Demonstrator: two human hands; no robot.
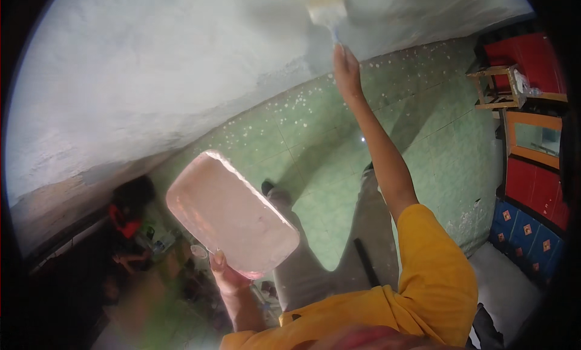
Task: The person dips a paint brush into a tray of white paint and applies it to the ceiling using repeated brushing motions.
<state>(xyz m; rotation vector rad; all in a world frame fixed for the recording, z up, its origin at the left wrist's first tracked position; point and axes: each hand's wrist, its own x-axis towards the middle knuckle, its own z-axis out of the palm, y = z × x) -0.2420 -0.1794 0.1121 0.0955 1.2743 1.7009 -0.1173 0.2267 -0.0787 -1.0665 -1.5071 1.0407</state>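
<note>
Right hand point(347, 71) stretched forward, fingers wrapped round the handle of a flat paintbrush point(328, 14). Bristles beyond that hand, up at a patchy whitish wall point(151, 65); contact unclear. Left hand point(227, 274) lower and nearer the body, thumb over the near rim of a rounded rectangular tub point(236, 220), which spreads forward and rightward from it, tilted. White paint thick along the tub's right edge. Beneath the right hand, green tiled floor point(321, 162) speckled white, densest near the wall's foot. Well right of the right hand: small wooden stool point(499, 86), orange-framed glass panel point(537, 138). Left of the left hand: dim, blurred clutter.
</note>
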